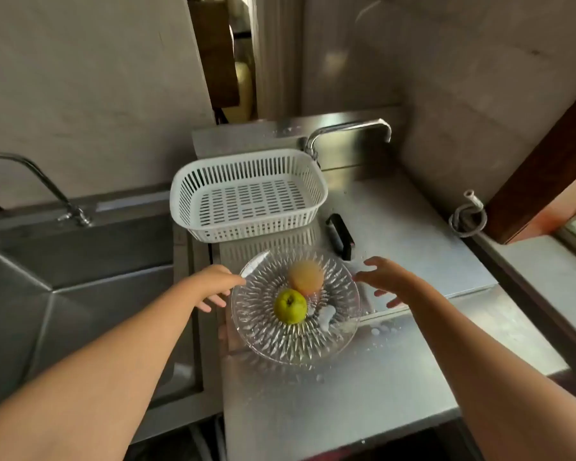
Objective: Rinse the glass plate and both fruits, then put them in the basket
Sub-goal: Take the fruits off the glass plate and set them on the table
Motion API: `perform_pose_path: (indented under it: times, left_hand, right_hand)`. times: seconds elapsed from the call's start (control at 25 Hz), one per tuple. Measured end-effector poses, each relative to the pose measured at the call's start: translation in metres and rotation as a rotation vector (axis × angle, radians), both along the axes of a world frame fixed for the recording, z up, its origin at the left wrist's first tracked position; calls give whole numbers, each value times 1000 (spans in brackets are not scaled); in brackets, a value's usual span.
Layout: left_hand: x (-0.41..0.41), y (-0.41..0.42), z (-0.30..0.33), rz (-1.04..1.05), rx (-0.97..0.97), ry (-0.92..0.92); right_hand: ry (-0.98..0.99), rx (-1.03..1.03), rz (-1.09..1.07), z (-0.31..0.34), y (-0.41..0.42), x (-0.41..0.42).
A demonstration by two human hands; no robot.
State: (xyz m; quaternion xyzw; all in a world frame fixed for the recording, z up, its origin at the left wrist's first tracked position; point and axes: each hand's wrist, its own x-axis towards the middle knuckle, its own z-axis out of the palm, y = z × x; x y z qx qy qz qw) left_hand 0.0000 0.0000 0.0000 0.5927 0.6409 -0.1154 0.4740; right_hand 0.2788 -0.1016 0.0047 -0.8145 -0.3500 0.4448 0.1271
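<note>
A clear cut-glass plate (270, 341) sits on the steel counter in front of me. On it lie a green fruit (290, 306) and, just behind it, a yellow-orange fruit (306, 278). My left hand (213, 284) is at the plate's left rim, thumb tip touching the edge and fingers spread outside it. Off the right rim, my right hand (384, 281) has its fingers apart, with one fingertip near the edge. Neither hand holds anything. A white slotted plastic basket (193, 181) stands just behind the plate with nothing in it.
A steel sink (80, 294) with a tap (30, 174) lies to the left of the counter. A second tap (346, 128) rises behind the basket. A dark handled tool (340, 236) lies right of the basket. Water and foam dot the counter (396, 377). A coiled hose (468, 217) sits far right.
</note>
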Motion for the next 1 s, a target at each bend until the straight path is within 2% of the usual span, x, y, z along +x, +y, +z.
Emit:
perform_pose_path:
  times: [0.12,0.36,0.6,0.8,1.0]
  left_hand:
    - [2,-3,-19,141,-20,-31]
    - [8,-8,-37,401,-132,-247]
    - [-1,-25,-51,510,-69,-351]
    - [-33,-39,-48,541,-78,-416]
    - [-92,-59,-31,615,-38,-489]
  right_hand:
    - [132,-6,-87,-17,0,3]
    - [293,66,-172,-34,-1,-1]
    - [77,187,-178,-67,-1,-14]
    - [193,166,-194,-62,-10,-27]
    - [234,180,-97,-32,0,-79]
